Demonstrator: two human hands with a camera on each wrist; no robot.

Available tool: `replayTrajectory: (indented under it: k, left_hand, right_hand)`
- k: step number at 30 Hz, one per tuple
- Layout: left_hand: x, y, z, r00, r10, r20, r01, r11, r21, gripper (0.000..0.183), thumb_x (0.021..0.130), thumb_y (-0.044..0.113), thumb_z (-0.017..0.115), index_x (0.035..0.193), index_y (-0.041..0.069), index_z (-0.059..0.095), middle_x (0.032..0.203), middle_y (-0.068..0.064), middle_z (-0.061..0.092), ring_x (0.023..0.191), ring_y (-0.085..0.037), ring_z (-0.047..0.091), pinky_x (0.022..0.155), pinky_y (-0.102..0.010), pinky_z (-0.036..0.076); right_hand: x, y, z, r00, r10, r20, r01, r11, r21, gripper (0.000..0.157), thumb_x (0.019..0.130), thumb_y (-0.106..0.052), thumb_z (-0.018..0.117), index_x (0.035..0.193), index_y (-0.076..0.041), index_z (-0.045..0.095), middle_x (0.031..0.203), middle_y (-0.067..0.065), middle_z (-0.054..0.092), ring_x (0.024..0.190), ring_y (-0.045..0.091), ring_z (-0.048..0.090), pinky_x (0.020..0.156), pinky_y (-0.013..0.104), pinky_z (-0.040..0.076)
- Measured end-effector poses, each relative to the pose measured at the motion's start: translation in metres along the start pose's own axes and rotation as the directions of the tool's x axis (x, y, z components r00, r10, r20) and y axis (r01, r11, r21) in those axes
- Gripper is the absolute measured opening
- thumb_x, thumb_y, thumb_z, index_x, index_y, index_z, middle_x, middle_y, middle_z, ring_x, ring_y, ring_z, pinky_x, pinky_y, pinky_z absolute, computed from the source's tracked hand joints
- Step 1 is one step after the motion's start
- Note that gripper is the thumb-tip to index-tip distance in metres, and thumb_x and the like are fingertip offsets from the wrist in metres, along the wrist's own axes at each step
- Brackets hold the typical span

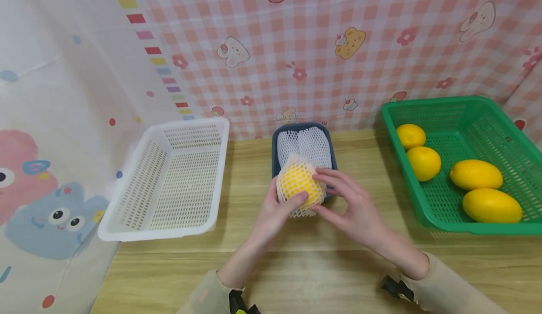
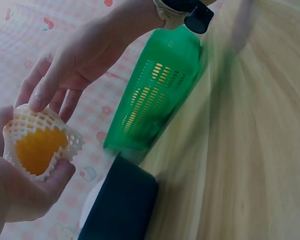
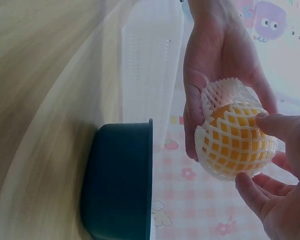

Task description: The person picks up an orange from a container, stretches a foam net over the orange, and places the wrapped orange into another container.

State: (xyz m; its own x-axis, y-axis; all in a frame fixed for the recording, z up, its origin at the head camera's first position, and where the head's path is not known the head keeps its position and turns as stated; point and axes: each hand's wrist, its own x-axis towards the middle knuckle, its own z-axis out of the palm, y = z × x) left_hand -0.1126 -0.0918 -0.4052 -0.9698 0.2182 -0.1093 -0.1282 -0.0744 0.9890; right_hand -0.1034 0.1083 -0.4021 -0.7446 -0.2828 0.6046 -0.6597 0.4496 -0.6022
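Note:
A smooth yellow oval fruit (image 1: 307,189) sits inside a white foam net sleeve (image 3: 224,95), over the near edge of a small dark blue box (image 1: 334,159). My left hand (image 1: 270,213) cradles fruit and net from the left, its thumb laid across the front. From the right, my right hand (image 1: 355,205) pinches the net's side between thumb and fingers. In the left wrist view part of the fruit shows bare through the net's opening. More white foam nets (image 1: 315,147) fill the box behind the fruit.
To the left stands a white slotted basket (image 1: 220,177) with nothing in it. A green basket (image 1: 417,205) at the right holds several yellow fruits (image 1: 476,174). Behind the wooden table (image 1: 322,271) hangs a pink checked cloth (image 1: 271,83).

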Motion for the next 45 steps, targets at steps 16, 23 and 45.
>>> replayTrajectory:
  k: [16, 23, 45]
  left_hand:
    - [-0.011, 0.042, -0.063, 0.964, 0.072, -0.257, -0.029, 0.985, 0.170, 0.066, 0.094, 0.012, 0.072, 0.153, 0.012, 0.041, 0.142, -0.014, 0.059, 0.121, -0.016, 0.062, 0.099, -0.024, 0.055]
    - [-0.021, 0.060, -0.097, 0.933, 0.145, -0.330, -0.070, 0.971, 0.229, 0.066, 0.098, 0.011, 0.068, 0.155, 0.012, 0.035, 0.142, -0.007, 0.055, 0.119, -0.007, 0.060, 0.098, -0.015, 0.054]
    - [-0.021, 0.094, -0.199, 0.849, 0.132, -0.511, 0.047, 0.946, 0.322, 0.084, 0.099, 0.026, 0.072, 0.164, 0.024, 0.020, 0.129, 0.020, 0.048, 0.117, 0.001, 0.054, 0.093, -0.007, 0.050]
  right_hand:
    - [0.027, -0.008, 0.029, 0.967, 0.246, 0.062, -0.254, 0.937, 0.241, 0.055, 0.096, -0.010, 0.075, 0.148, -0.006, 0.056, 0.150, 0.016, 0.061, 0.136, 0.035, 0.062, 0.105, 0.052, 0.060]
    - [0.043, -0.023, 0.065, 0.948, 0.251, 0.198, -0.286, 0.941, 0.178, 0.064, 0.097, -0.023, 0.076, 0.154, -0.008, 0.050, 0.151, 0.014, 0.059, 0.138, 0.033, 0.059, 0.106, 0.046, 0.060]
    - [0.087, -0.054, 0.164, 0.826, 0.300, 0.478, -0.388, 0.917, 0.094, 0.080, 0.099, -0.039, 0.072, 0.162, -0.005, 0.036, 0.154, 0.017, 0.053, 0.132, 0.035, 0.061, 0.109, 0.047, 0.057]
